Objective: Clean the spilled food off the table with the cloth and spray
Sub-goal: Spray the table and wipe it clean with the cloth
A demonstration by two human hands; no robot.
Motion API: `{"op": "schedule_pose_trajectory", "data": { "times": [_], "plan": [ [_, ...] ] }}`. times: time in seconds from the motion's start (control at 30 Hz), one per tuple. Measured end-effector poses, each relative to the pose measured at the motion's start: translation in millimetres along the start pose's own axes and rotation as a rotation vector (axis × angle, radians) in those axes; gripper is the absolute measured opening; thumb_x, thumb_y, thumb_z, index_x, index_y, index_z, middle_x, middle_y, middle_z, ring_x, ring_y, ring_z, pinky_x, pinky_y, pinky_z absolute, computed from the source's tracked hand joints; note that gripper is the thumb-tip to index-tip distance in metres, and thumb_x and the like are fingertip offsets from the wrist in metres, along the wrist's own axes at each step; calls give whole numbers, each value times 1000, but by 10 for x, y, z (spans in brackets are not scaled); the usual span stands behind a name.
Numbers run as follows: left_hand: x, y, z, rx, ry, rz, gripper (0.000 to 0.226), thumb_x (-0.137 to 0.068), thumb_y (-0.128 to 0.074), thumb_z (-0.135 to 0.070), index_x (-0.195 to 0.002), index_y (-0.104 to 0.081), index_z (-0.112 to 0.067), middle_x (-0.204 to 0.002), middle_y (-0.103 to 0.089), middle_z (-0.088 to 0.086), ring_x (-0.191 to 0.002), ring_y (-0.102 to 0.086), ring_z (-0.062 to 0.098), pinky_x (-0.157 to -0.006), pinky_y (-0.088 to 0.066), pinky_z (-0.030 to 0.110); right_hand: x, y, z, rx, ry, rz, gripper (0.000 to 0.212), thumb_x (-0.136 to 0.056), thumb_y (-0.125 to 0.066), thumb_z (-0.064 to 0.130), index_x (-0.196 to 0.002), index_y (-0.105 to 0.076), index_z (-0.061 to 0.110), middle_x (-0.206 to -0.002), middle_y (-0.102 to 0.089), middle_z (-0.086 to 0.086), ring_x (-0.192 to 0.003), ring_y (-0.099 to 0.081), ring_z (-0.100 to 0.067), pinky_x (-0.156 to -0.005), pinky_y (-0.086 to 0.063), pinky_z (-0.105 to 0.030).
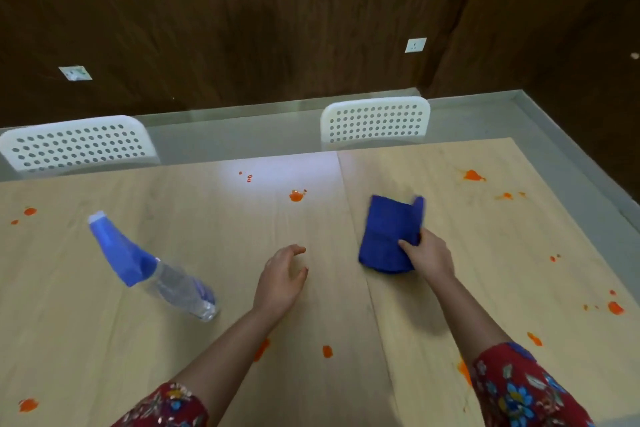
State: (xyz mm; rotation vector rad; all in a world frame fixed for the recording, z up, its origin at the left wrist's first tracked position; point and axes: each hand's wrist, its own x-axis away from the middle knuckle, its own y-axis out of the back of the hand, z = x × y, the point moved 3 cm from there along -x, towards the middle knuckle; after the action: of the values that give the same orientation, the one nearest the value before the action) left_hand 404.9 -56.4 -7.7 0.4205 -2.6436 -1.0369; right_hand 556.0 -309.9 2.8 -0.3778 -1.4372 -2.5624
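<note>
Wood-panelled wall backs the light wooden table; two white perforated chairs stand beyond the cloth. Well left of the cloth is the spray bottle, untouched and apparently standing on its base. The blue cloth is folded, its near edge pinched by the right hand. Just left of the cloth, the left hand hovers with fingers loosely spread, holding nothing. Orange spills lie on every side of the cloth. Judged status: nothing visibly wiped, so spraying and wiping both remain.
</note>
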Motion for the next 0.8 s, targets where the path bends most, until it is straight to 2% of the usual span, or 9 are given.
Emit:
{"op": "schedule_pose_trajectory", "data": {
  "times": [0.1,0.2,0.3,0.37,0.5,0.57,0.67,0.73,0.8],
  "plan": [
    [-101,-209,-51,-106,-11,83,45,-92,-60,-24,-136,-49,-22,-150,-39,-3,-140,-31,14,-114,-23,27,-119,65,-264,257,-112,-140,69,-86,-60,53,-139,-37,15,-139,-44,-11,-123,-45,-32,-95,-43,-42],
    [-250,-344,-133,-168,-57,107,51,-94,-57,-28,-143,-41,-25,-156,-28,-5,-145,-20,13,-119,-20,32,-217,44,-65,210,13,-326,73,-91,-49,56,-151,-19,26,-158,-16,-10,-143,-17,-35,-113,-21,-50],
    [-519,-453,-250,-241,-98,90,54,-97,-50,-31,-148,-32,-25,-160,-18,-7,-147,-14,13,-118,-13,32,-418,-274,105,256,-26,-131,65,-97,-23,62,-154,-5,36,-163,8,-3,-147,9,-37,-117,-1,-58],
    [-762,-520,-345,-281,-119,50,55,-99,-44,-33,-150,-26,-25,-161,-13,-6,-148,-10,13,-119,-8,32,-479,-536,137,385,9,-52,62,-96,-8,61,-152,8,39,-161,17,1,-146,18,-38,-116,6,-60],
    [-1308,-639,-505,-324,-169,-10,54,-102,-33,-33,-153,-18,-23,-162,-6,-7,-148,-2,10,-120,-2,31,-376,-621,22,475,389,-14,63,-93,11,56,-152,-1,35,-160,3,6,-150,3,-26,-118,5,-45],
    [-1489,-707,-515,-364,-186,-13,55,-103,-28,-32,-155,-12,-24,-162,-2,-9,-148,2,9,-119,3,28,-496,-507,-110,470,506,15,63,-95,9,53,-153,-6,33,-160,-1,10,-150,-2,-18,-120,0,-39],
    [-1536,-782,-461,-395,-168,-51,56,-101,-21,-32,-155,-9,-24,-161,-1,-11,-146,7,4,-119,5,27,-969,-295,-138,491,376,-97,63,-96,-1,47,-154,-17,26,-161,-15,6,-149,-12,-18,-119,-10,-41],
    [-1587,-817,-424,-408,-160,-82,59,-97,-18,-34,-155,-12,-23,-161,-4,-10,-145,7,2,-119,4,27,-1372,-283,85,462,254,-133,60,-98,-6,43,-154,-17,23,-161,-17,2,-149,-11,-19,-120,-8,-42],
    [-1612,-831,-421,-428,-154,-99,61,-95,-17,-35,-154,-14,-22,-161,-7,-10,-145,3,2,-118,4,26,-1604,-379,439,431,256,-136,56,-102,-13,39,-155,-13,22,-162,-13,1,-150,-7,-20,-121,-5,-42]
  ]
}}
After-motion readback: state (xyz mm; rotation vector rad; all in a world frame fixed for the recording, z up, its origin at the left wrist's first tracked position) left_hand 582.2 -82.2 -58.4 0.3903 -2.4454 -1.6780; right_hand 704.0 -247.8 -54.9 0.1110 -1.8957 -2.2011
